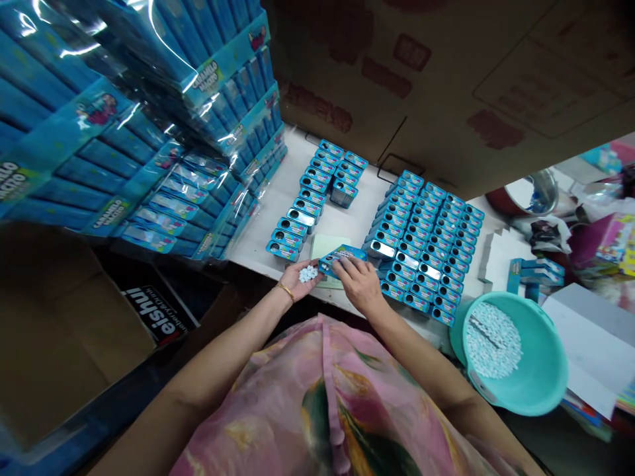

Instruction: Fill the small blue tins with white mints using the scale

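My left hand is palm up and cupped under a small heap of white candies. Pinched in my right hand is a small blue box, tilted so that its lower end sits at the edge of the heap. A pale green pad lies on the table beneath the hands. To the right of my right hand stand packed rows of blue boxes with dark round openings on top. More such boxes form a shorter group to the left.
Shrink-wrapped stacks of blue display packs rise at the left. A large cardboard carton stands behind the white table. At the right is a turquoise tub of white candies. An open cardboard box is at lower left.
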Demonstrator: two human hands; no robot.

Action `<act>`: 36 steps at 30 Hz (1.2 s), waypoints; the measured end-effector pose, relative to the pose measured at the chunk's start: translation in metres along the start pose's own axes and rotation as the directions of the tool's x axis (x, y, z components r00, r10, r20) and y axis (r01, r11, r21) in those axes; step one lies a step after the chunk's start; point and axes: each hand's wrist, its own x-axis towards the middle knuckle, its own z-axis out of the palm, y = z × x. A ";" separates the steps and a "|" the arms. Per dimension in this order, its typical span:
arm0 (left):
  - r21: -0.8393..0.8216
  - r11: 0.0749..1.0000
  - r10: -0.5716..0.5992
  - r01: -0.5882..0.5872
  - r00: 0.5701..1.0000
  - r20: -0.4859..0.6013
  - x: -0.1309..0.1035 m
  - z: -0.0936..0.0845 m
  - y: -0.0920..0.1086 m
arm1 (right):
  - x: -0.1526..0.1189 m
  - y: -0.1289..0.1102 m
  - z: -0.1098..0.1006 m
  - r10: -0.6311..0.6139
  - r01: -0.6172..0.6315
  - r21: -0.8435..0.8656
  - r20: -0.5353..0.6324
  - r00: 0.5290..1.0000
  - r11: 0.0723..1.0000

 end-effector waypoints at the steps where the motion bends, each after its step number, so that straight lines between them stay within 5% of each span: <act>1: 0.000 1.000 -0.004 0.004 1.000 -0.008 0.001 0.000 0.000 | 0.000 0.000 0.001 -0.009 0.009 0.003 0.001 1.000 1.000; 6: -0.007 1.000 -0.016 0.016 1.000 -0.011 0.003 0.000 -0.002 | 0.002 0.002 0.002 -0.005 0.005 0.015 -0.006 1.000 1.000; 11: -0.022 1.000 -0.016 0.016 1.000 -0.010 -0.001 -0.002 0.002 | 0.010 0.017 0.016 0.218 -0.174 0.302 -0.120 0.968 0.937; 18: -0.065 0.997 0.026 -0.034 0.993 -0.114 -0.017 -0.040 0.012 | 0.026 0.031 0.063 0.374 -0.228 0.660 -0.088 0.923 0.716; 23: -0.103 0.989 0.082 -0.102 0.979 -0.187 -0.034 -0.065 0.019 | 0.011 0.037 0.051 0.362 -0.210 0.683 -0.087 0.928 0.700; 32: -0.103 0.981 0.137 -0.161 0.968 -0.211 -0.042 -0.095 0.026 | -0.022 0.058 0.031 0.671 -0.323 0.726 -0.249 0.699 0.607; 36: -0.090 0.986 0.121 -0.141 0.972 -0.202 -0.042 -0.091 0.022 | -0.021 0.059 0.029 0.675 -0.301 0.730 -0.286 0.680 0.613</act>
